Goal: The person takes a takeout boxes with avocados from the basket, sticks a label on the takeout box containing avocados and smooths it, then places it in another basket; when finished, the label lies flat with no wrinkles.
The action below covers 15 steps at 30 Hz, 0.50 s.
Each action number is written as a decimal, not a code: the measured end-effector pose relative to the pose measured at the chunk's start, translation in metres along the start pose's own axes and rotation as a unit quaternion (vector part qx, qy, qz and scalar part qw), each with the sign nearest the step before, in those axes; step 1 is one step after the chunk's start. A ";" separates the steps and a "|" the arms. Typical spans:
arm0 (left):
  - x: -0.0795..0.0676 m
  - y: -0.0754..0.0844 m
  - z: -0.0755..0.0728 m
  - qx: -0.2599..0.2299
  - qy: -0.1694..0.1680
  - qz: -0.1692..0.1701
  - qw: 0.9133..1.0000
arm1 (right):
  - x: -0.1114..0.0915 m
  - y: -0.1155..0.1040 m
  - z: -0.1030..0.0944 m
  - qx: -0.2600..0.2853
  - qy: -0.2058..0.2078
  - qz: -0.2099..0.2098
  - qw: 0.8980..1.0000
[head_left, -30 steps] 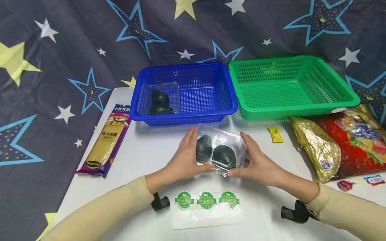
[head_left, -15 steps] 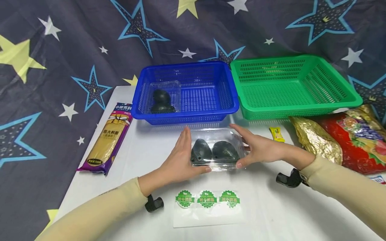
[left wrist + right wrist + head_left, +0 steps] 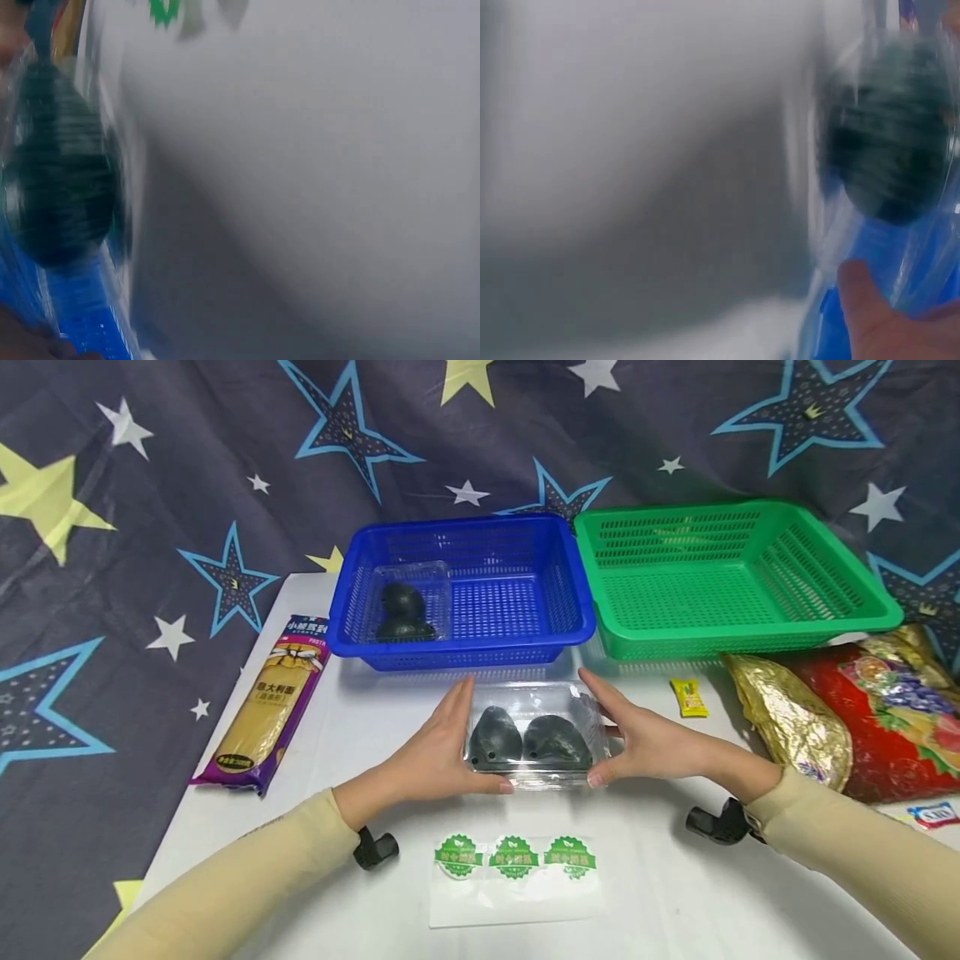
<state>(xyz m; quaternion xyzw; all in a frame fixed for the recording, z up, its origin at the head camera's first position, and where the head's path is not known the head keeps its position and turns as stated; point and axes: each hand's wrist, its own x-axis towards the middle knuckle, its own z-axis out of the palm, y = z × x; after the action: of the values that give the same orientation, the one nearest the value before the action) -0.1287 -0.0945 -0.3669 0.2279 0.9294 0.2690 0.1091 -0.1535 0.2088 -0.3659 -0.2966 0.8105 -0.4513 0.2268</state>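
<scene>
Between my two hands is a clear plastic clamshell box (image 3: 534,700) with two dark green avocados (image 3: 557,742) side by side inside. My left hand (image 3: 431,756) grips its left end, thumb along the near edge and fingers up the side. At the opposite end my right hand (image 3: 651,742) holds it the same way, thumb at the near corner. Both wrist views are blurred; an avocado (image 3: 64,172) shows through the plastic in the left one, and another avocado (image 3: 892,131) in the right. Nearer me lies a sheet (image 3: 517,902) with three green round stickers (image 3: 513,857).
Behind the box stand a blue basket (image 3: 480,652), holding another avocado box (image 3: 431,578), and a green basket (image 3: 750,639). A pasta packet (image 3: 270,702) lies left. On the right are a small yellow packet (image 3: 688,697) and a large red and gold bag (image 3: 870,727).
The box was tilted and turned at an angle a second ago; now it sits level and square to me, slightly further left. Both hands have turned with it, keeping their grip.
</scene>
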 end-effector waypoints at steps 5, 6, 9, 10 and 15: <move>0.001 -0.004 -0.004 0.003 -0.011 0.009 1.000 | 0.000 -0.001 0.003 -0.027 0.019 0.004 0.999; 0.001 -0.004 -0.004 0.004 -0.012 0.008 1.000 | 0.000 -0.001 0.003 -0.029 0.019 0.005 0.999; 0.002 -0.003 -0.003 0.003 -0.011 0.007 1.000 | 0.000 -0.002 0.002 -0.026 0.016 0.006 1.000; 0.002 -0.003 -0.003 0.003 -0.009 0.009 1.000 | 0.000 -0.002 0.002 -0.022 0.015 0.006 1.000; 0.001 -0.002 -0.002 0.002 -0.004 0.015 1.000 | -0.001 0.000 0.002 -0.014 0.015 -0.005 1.000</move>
<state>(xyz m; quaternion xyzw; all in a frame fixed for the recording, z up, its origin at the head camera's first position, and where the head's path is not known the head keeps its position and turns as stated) -0.1313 -0.0963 -0.3669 0.2432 0.9261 0.2675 0.1077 -0.1516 0.2079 -0.3669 -0.2967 0.8186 -0.4456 0.2080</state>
